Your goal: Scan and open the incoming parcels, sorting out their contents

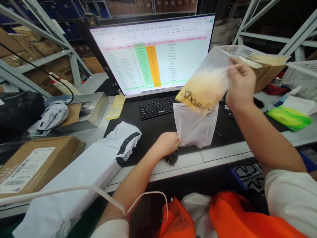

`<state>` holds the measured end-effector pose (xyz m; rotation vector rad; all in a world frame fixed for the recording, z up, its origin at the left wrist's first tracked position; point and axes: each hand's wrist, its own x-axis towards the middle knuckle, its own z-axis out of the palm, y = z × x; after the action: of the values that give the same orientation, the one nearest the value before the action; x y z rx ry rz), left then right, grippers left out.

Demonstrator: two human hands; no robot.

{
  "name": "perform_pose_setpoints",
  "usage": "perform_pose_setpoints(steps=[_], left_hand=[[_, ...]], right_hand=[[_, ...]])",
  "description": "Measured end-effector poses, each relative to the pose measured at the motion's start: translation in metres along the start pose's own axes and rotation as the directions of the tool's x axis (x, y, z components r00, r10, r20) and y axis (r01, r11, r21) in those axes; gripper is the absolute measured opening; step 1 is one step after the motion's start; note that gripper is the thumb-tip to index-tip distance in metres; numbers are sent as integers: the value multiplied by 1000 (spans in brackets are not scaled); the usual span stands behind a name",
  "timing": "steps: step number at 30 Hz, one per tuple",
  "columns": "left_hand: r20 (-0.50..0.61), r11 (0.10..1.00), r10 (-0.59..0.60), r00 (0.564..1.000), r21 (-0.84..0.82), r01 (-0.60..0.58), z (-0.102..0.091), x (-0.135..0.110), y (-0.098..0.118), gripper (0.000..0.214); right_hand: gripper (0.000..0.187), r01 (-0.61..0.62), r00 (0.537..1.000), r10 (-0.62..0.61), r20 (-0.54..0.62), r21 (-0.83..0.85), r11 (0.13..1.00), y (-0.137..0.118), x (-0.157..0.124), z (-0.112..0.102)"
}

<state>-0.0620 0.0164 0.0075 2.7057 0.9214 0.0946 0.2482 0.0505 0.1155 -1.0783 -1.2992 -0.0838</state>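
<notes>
My right hand [241, 81] pinches the upper edge of a plastic bag [205, 81], frosted above and yellowish below with dark lettering. It is raised in front of the monitor and tilted. Below it, my left hand [167, 142] grips the lower left corner of a whitish translucent bag [194, 127] at the desk's front edge. The yellowish bag overlaps the top of the whitish one; whether its lower end is inside cannot be made out. A crumpled black piece of plastic [172, 158] lies just under my left hand.
Behind the bags stand a monitor [158, 59] with a spreadsheet and a black keyboard [157, 109]. A long white parcel [84, 168] and a cardboard box [37, 165] lie left. A green packet [289, 117] and white baskets [300, 79] are right. A white cable [86, 188] crosses the foreground.
</notes>
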Motion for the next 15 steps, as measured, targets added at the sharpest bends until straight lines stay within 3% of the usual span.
perform_pose_setpoints(steps=[3, 5, 6, 8, 10, 13, 15], left_hand=[[16, 990, -65, 998, -123, 66, -4, -3, -7, 29], [-85, 930, -174, 981, -343, 135, -11, -6, -19, 33], [-168, 869, -252, 953, -472, 147, -15, -7, -26, 44], [-327, 707, -408, 852, -704, 68, -21, -8, -39, 68], [-400, 517, -485, 778, -848, -114, -23, -7, -47, 89], [-411, 224, -463, 785, -912, -345, -19, -2, -48, 110], [-387, 70, -452, 804, -914, -400, -13, 3, -46, 103]], right_hand=[[34, -100, 995, 102, -22, 84, 991, 10, 21, -7], [37, -113, 993, 108, 42, 169, 979, 6, 16, -2], [39, -104, 994, 95, 52, 210, 972, 2, 9, 4], [43, -92, 995, 77, 68, 262, 961, -10, -15, 23], [46, -144, 982, 98, 164, 305, 942, -26, -44, 48], [48, -319, 897, 153, 415, 368, 873, -49, -81, 85], [50, -394, 833, 166, 527, 356, 847, -53, -90, 98]])
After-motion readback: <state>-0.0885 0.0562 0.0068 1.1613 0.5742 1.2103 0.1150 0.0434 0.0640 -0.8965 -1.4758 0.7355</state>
